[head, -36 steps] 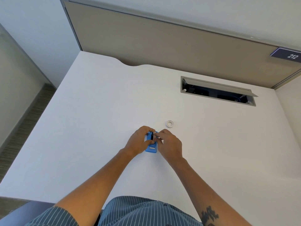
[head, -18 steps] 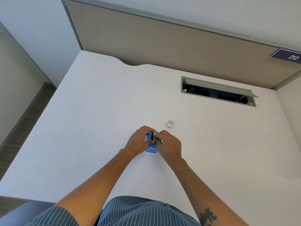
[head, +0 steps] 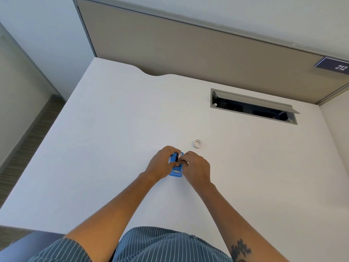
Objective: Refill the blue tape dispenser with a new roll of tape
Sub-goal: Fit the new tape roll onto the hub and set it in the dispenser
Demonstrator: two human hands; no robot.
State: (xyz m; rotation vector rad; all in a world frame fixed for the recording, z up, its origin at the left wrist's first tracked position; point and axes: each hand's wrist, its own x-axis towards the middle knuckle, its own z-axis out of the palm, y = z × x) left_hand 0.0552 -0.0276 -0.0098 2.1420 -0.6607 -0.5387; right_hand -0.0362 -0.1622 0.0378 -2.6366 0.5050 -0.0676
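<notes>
Two hands, left hand and right hand, grip a small blue plastic tape dispenser on a white desk; a white tape ring lies at one o'clock.

On the desk, a ring lies behind-right of the dispenser, seemingly apart.

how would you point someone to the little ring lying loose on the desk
Start at the open cable hatch set in the white desk. Come toward the person, to just beyond their right hand. The small white ring lies flat there, untouched, unlike the blue dispenser both hands hold.
</notes>
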